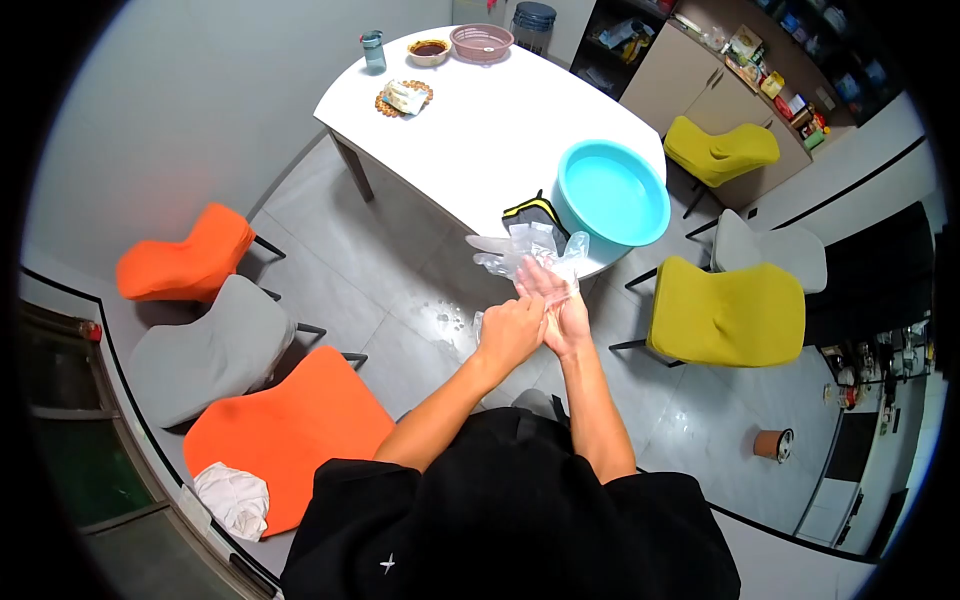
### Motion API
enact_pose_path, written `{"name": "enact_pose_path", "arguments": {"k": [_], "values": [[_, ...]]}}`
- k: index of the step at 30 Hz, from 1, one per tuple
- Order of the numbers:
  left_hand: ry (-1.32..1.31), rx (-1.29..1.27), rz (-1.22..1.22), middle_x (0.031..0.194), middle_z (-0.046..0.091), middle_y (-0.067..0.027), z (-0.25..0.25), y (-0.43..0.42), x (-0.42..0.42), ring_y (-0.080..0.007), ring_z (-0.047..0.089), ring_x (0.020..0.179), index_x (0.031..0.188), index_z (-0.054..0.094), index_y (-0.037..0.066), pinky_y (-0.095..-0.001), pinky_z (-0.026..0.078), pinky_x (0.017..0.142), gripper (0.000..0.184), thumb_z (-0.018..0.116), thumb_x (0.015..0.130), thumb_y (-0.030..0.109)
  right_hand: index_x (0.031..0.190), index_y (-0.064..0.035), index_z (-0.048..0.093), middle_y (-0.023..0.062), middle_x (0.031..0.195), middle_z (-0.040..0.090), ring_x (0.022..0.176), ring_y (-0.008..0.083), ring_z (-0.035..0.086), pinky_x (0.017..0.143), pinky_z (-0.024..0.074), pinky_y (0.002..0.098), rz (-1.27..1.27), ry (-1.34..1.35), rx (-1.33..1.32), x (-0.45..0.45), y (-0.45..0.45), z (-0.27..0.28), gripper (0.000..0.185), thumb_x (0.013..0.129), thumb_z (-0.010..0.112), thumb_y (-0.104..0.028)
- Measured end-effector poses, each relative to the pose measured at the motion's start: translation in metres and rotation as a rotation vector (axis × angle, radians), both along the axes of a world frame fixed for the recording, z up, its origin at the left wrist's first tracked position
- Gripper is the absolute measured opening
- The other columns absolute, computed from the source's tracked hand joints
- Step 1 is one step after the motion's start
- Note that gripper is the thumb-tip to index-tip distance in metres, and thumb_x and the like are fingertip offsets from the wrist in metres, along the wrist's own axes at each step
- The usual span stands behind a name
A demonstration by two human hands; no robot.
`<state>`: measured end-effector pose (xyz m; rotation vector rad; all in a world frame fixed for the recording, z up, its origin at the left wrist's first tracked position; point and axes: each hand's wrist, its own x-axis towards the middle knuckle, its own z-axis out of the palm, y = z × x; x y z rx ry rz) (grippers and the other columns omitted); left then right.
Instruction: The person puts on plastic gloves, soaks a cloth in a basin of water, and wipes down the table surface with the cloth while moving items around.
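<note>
A clear disposable plastic glove (540, 243) spreads out in front of me near the table's corner. My right hand (568, 318) is palm up with its fingers stretched into the glove, whose loose finger ends stick out beyond. My left hand (514, 328) is closed beside the right palm, pinching the glove near its cuff; its fingertips are partly hidden. Just past the glove, a grey and black cloth item with yellow trim (535, 211) lies at the table edge. A light-blue basin (662, 205) stands beside it on the white table (470, 130).
At the table's far end are a bottle (373, 52), a bowl of dark liquid (430, 50), a pink basket (482, 43) and a packet (405, 97) on a round mat. Orange chairs (290, 430) and a grey one stand left, yellow-green chairs (728, 312) right. Wet spots mark the floor.
</note>
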<state>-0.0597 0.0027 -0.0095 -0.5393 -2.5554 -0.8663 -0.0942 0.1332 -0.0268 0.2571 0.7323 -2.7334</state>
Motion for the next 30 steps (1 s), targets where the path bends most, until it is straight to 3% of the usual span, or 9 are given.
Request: {"name": "enact_pose_path", "arguments": {"k": [3,7,12,14,21,25,26,29,30], "values": [[-0.043,0.011,-0.098,0.071,0.066,-0.0099,0.003,0.002,-0.003,-0.0316,0.068,0.064,0.086,0.060,0.008,-0.0442,0.051,0.053,0.016,0.070,0.086,0.020,0.156,-0.0029,0.036,0.0168,0.156,0.047,0.144,0.0354,0.045,0.125,0.0308,0.0500,-0.121,0.015,0.058,-0.002,0.004,0.002,0.054,0.114,0.038,-0.036],[-0.049,0.001,-0.244,0.067,0.066,-0.0115,0.005,0.010,-0.001,-0.0333,0.066,0.060,0.084,0.061,0.007,-0.0457,0.049,0.052,0.017,0.070,0.087,0.022,0.156,-0.0027,0.036,0.0166,0.156,0.047,0.147,0.0348,0.042,0.126,0.0296,0.0511,-0.213,0.062,0.127,-0.008,0.017,-0.003,0.061,0.112,0.039,-0.045],[-0.048,-0.038,-0.332,0.063,0.065,-0.0120,0.009,0.024,0.000,-0.0342,0.065,0.056,0.080,0.061,0.007,-0.0460,0.048,0.050,0.020,0.070,0.087,0.024,0.148,-0.0030,0.051,0.0145,0.157,0.048,0.151,0.0293,0.038,0.126,0.0233,0.0498,-0.112,0.034,0.261,0.003,0.036,-0.007,0.082,0.106,0.022,-0.067],[-0.060,-0.078,-0.364,0.064,0.065,-0.0120,0.011,0.029,-0.002,-0.0338,0.065,0.056,0.079,0.062,0.007,-0.0458,0.048,0.049,0.022,0.070,0.087,0.026,0.155,-0.0077,0.043,0.0151,0.160,0.043,0.151,0.0321,0.036,0.126,0.0234,0.0508,-0.034,0.058,0.238,0.007,0.045,-0.007,0.079,0.107,0.021,-0.067],[0.029,-0.182,-0.003,0.062,0.066,-0.0111,0.029,0.065,-0.007,-0.0305,0.068,0.055,0.079,0.065,0.008,-0.0444,0.050,0.048,0.031,0.073,0.082,0.039,0.168,-0.0305,-0.001,0.0143,0.174,0.012,0.151,0.0452,0.032,0.125,0.0256,0.0556,-0.071,0.109,0.080,0.005,0.061,0.027,0.070,0.109,0.021,-0.062],[-0.017,-0.232,0.058,0.062,0.067,-0.0131,0.026,0.076,-0.023,-0.0319,0.068,0.055,0.078,0.066,0.008,-0.0458,0.050,0.048,0.031,0.071,0.085,0.038,0.168,-0.0257,-0.001,0.0138,0.174,0.007,0.151,0.0451,0.031,0.123,0.0291,0.0564,-0.226,0.117,0.065,0.000,0.069,0.035,0.073,0.110,0.030,-0.057],[-0.034,-0.252,0.049,0.062,0.066,-0.0135,0.021,0.079,-0.026,-0.0325,0.068,0.055,0.078,0.066,0.008,-0.0460,0.050,0.048,0.031,0.070,0.086,0.037,0.168,-0.0169,0.006,0.0138,0.173,0.014,0.151,0.0397,0.034,0.123,0.0305,0.0543,-0.298,0.055,0.063,-0.001,0.068,0.038,0.073,0.111,0.033,-0.053],[-0.069,-0.277,-0.029,0.061,0.066,-0.0142,0.010,0.082,-0.024,-0.0343,0.067,0.054,0.077,0.065,0.007,-0.0464,0.050,0.049,0.029,0.067,0.090,0.033,0.166,-0.0080,0.019,0.0140,0.170,0.025,0.151,0.0325,0.035,0.124,0.0290,0.0513,-0.380,0.243,0.333,-0.014,0.071,0.019,0.069,0.112,0.034,-0.049],[-0.080,-0.279,-0.064,0.061,0.065,-0.0144,0.012,0.082,-0.020,-0.0349,0.066,0.054,0.077,0.065,0.007,-0.0466,0.049,0.049,0.029,0.066,0.091,0.032,0.160,-0.0022,0.031,0.0117,0.167,0.033,0.151,0.0271,0.034,0.124,0.0284,0.0482,-0.353,0.279,0.319,-0.015,0.076,0.022,0.064,0.113,0.034,-0.045]]}}
